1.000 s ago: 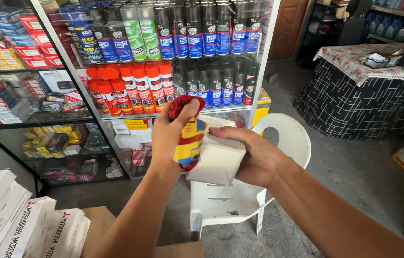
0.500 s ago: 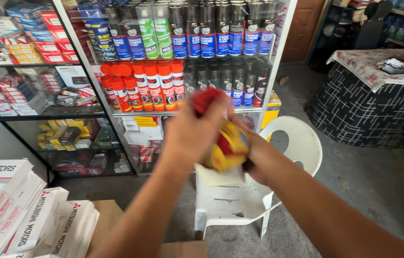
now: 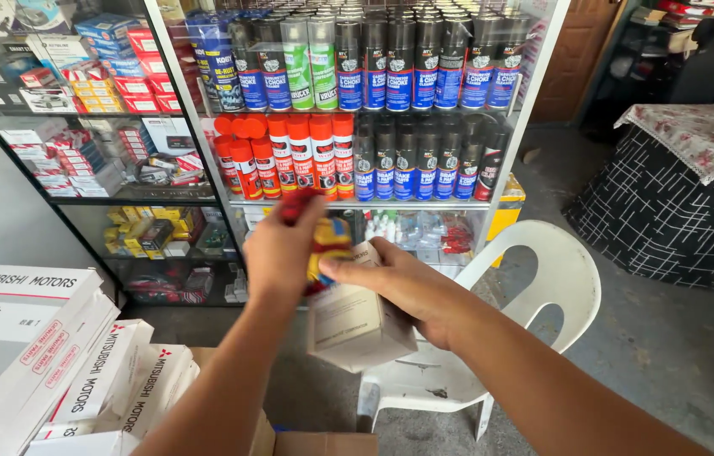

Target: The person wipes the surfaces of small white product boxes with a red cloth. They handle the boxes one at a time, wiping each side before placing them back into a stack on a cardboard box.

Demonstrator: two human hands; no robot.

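My left hand (image 3: 277,253) grips a red and yellow spray can (image 3: 327,241), blurred by motion, its red cap showing above my fingers. My right hand (image 3: 403,283) holds a small white cardboard box (image 3: 355,325) just below and right of the can, thumb on its top edge. Both hands are raised in front of a glass display shelf (image 3: 374,205). Part of the can is hidden behind my left hand.
The shelf holds rows of spray cans, red-capped ones (image 3: 289,156) and dark ones (image 3: 425,160). A white plastic chair (image 3: 534,279) stands below my hands. White cartons (image 3: 27,338) are stacked at lower left. A cloth-covered table (image 3: 686,194) stands at right.
The can has gone from upright above the box, through a blurred swing at my right, to a lower spot by my left palm. The white box is in full view again.
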